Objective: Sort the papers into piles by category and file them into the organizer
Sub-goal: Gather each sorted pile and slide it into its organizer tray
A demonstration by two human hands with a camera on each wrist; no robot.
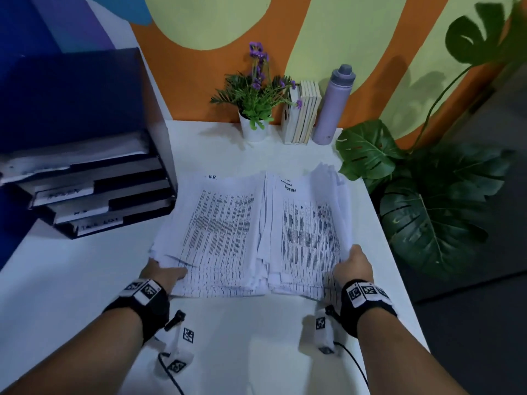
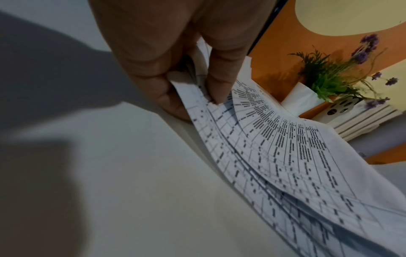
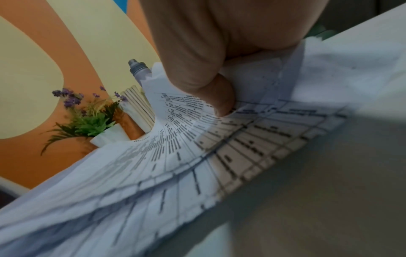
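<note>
Two piles of printed papers lie side by side on the white table (image 1: 85, 295). The left pile (image 1: 222, 232), marked "HR" at its top, is pinched at its near left corner by my left hand (image 1: 162, 273) (image 2: 193, 90), thumb above the sheets and fingers beneath. The right pile (image 1: 310, 232), marked "ADMIN", is gripped at its near right corner by my right hand (image 1: 353, 263) (image 3: 222, 97), the thumb pressing on the top sheet. A dark blue organizer (image 1: 85, 166) with labelled trays stands at the table's left; its top tray holds papers.
A white pot of purple flowers (image 1: 255, 109), a row of books (image 1: 302, 115) and a lilac bottle (image 1: 332, 104) stand along the orange and green wall. Large monstera leaves (image 1: 422, 201) overhang the table's right edge. Loose tagged straps and a cable (image 1: 176, 346) lie near me.
</note>
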